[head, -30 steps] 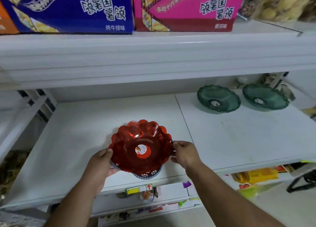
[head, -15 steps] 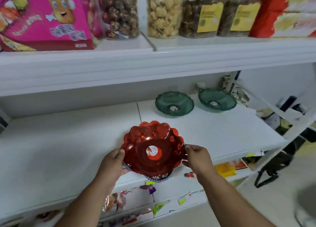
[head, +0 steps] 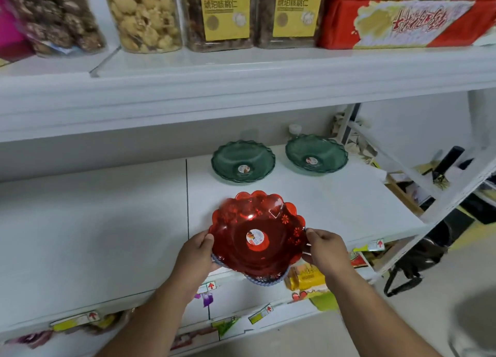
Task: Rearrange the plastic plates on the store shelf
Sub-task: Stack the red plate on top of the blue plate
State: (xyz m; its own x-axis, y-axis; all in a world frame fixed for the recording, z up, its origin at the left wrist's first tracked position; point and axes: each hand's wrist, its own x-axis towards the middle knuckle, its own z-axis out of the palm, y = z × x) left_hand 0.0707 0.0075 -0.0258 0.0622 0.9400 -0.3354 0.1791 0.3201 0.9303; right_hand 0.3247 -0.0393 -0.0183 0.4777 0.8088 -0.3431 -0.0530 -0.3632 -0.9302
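A red scalloped plastic plate (head: 255,222) with a round sticker in its middle is held over the front edge of the white shelf (head: 94,235). A blue-grey plate (head: 265,279) peeks out beneath it. My left hand (head: 194,252) grips the stack's left rim and my right hand (head: 326,249) grips the right rim. Two green plates stand side by side at the back of the shelf: the left green plate (head: 243,160) and the right green plate (head: 316,154).
Jars of snacks (head: 146,15) and a red box (head: 402,15) stand on the upper shelf. Price tags (head: 210,286) line the shelf's front edge. Yellow packets (head: 306,276) lie on the lower shelf. The shelf ends at right beside a slanted white frame (head: 402,166).
The view has swung to the right along the shelf. The held plates have moved right with both hands, from the left shelf panel toward the panel with the green plates.
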